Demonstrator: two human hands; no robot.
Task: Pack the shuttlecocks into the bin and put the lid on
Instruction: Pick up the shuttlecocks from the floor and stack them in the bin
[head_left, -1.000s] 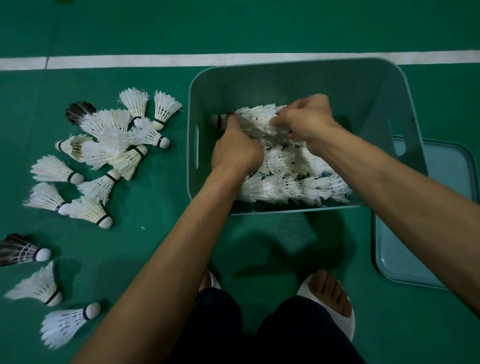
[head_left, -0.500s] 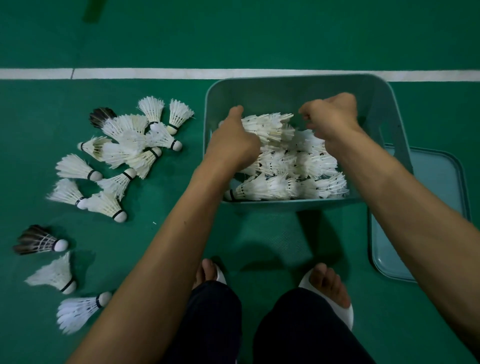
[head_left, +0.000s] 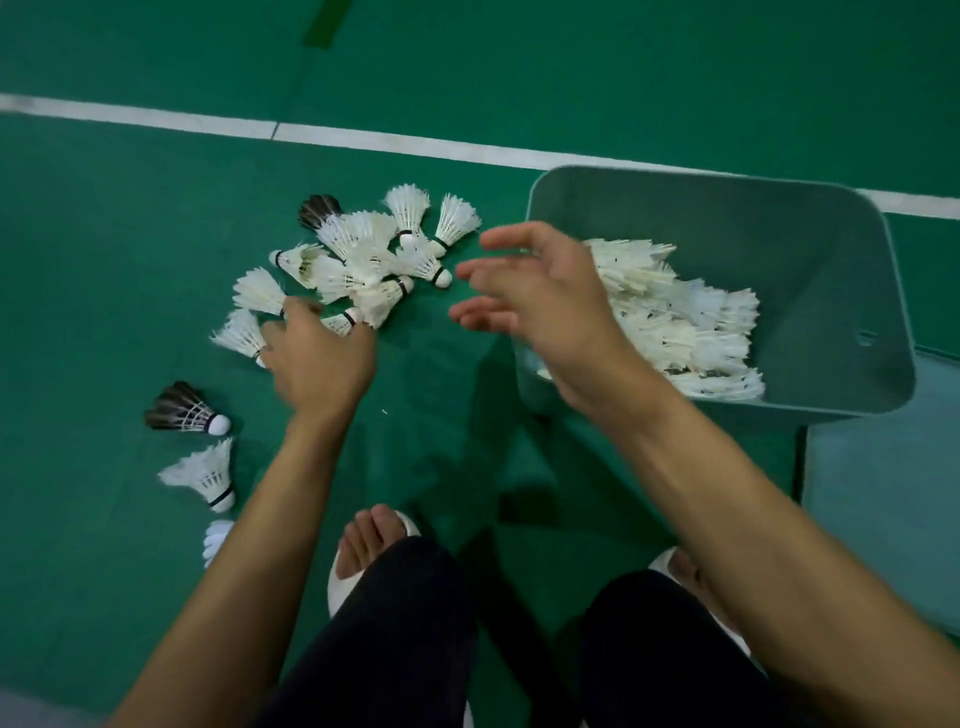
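A grey-green bin (head_left: 810, 249) stands on the green floor at the right, holding a heap of white shuttlecocks (head_left: 680, 322). Its lid (head_left: 883, 519) lies flat on the floor to the right of the bin. A pile of loose shuttlecocks (head_left: 363, 260) lies left of the bin. My left hand (head_left: 317, 358) is down at the pile's near edge, fingers curled among the shuttlecocks; whether it grips one is hidden. My right hand (head_left: 524, 291) hovers between pile and bin, fingers spread and holding nothing.
Three more shuttlecocks lie apart at the lower left, one with dark feathers (head_left: 182, 410), one white (head_left: 205, 475). A dark-feathered one (head_left: 317, 210) sits at the pile's far edge. A white court line (head_left: 208, 124) runs behind. My feet in white slippers (head_left: 363, 551) stand below.
Both hands have left the bin and swung left toward the loose pile. The left hand has dropped onto the pile's edge. The view has turned left.
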